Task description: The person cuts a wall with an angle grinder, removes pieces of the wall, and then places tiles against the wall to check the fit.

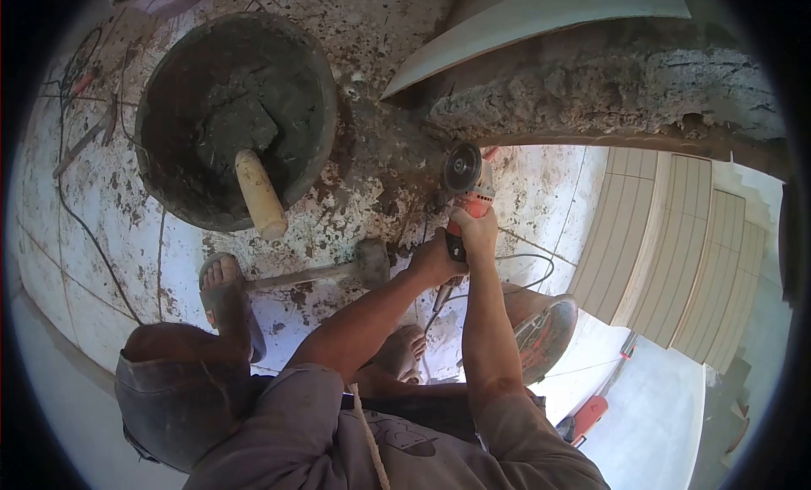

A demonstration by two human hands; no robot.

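"Where's the angle grinder (477, 204)?"

"Out in front of the person, just above the spattered floor (325, 224), to the right of the mortar bucket (156, 165)."

"And the hands?"

"Both are wrapped round it. The right hand (476, 228) clasps the body close behind the red part, and the left hand (435, 259) grips the dark section just beside it."

"Which way does the disc (463, 167) point?"

"Away from the person, toward the near end of the rough, curved ledge (557, 97). Whether it's touching anything, I can't tell from here. The cord (553, 266) loops out to the right."

"What's that in the bucket?"

"A trowel (258, 190), its blade in the grey mortar (287, 93) and its wooden handle leaning over the near rim. A hammer (372, 264) lies flat on the floor, its handle reaching toward the person's left foot (224, 279)."

"And on the far right?"

"Tiled steps (621, 228)."
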